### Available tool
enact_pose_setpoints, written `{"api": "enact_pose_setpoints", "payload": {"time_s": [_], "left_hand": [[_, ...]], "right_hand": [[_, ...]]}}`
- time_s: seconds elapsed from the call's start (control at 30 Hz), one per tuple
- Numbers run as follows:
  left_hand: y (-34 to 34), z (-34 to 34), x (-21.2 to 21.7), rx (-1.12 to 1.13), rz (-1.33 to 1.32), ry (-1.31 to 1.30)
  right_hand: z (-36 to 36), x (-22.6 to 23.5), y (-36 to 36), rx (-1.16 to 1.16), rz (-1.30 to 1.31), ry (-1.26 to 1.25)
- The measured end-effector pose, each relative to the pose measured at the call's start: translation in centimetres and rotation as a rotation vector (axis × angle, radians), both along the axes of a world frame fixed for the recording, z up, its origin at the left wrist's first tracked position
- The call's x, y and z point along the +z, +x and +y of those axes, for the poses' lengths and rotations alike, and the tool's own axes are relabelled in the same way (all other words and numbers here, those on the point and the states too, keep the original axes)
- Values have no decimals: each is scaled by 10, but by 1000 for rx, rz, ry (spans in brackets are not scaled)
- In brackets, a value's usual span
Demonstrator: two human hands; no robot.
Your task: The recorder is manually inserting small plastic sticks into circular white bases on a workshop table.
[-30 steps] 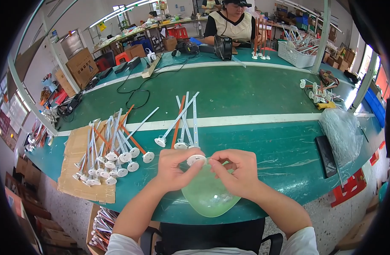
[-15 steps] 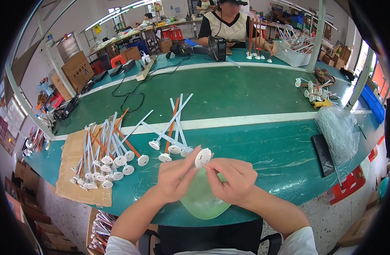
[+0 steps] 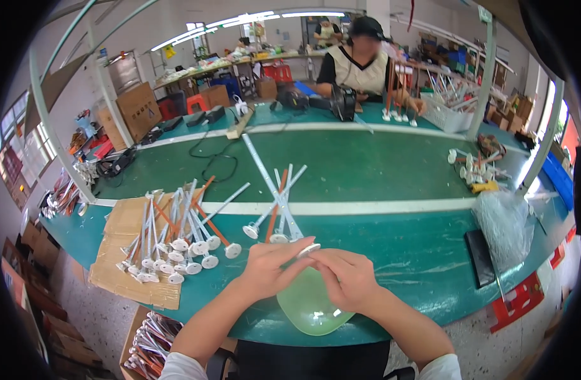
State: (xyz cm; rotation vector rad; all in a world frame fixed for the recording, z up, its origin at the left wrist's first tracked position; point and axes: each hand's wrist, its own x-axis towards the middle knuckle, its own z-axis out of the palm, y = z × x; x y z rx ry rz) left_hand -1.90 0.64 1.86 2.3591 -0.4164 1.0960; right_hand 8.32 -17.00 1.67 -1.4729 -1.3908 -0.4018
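Over the table's near edge, both hands meet at a white round disc (image 3: 308, 250), seen nearly edge-on. A long pale perforated strip (image 3: 265, 174) runs up and away from behind it, apparently attached. My left hand (image 3: 269, 271) pinches the disc from the left, thumb and forefinger along it. My right hand (image 3: 346, 278) is closed at its right side, fingertips against the disc. Beneath them sits a glossy translucent green rounded object (image 3: 316, 310), partly hidden by the hands. Just beyond lie several similar pieces, white discs (image 3: 251, 230) on pale and orange strips.
A cardboard sheet (image 3: 113, 278) at left bears many disc-ended strips; more fill a box (image 3: 129, 345) below. A dark flat object (image 3: 479, 258) and clear plastic bag (image 3: 503, 228) lie right. Across the table, a person (image 3: 360, 69) works beside a fan (image 3: 343, 102) and white basket (image 3: 449, 114).
The disc has tipped from facing me to nearly edge-on, and its strip has swung more upright. Both hands stay on it. The whole view has shifted down and slightly right.
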Motion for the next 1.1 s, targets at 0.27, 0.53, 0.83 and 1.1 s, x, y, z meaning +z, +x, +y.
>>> {"api": "enact_pose_setpoints", "payload": {"time_s": [0.27, 0.53, 0.83, 1.1], "left_hand": [[-77, 98, 64, 391, 478, 130], [-109, 156, 58, 551, 746, 360], [-91, 143, 47, 556, 855, 422], [-41, 85, 56, 567, 498, 463]], "right_hand": [[30, 26, 36, 17, 43, -300], [150, 8, 7, -111, -93, -582], [139, -4, 14, -38, -209, -576], [21, 5, 47, -59, -81, -45]]}}
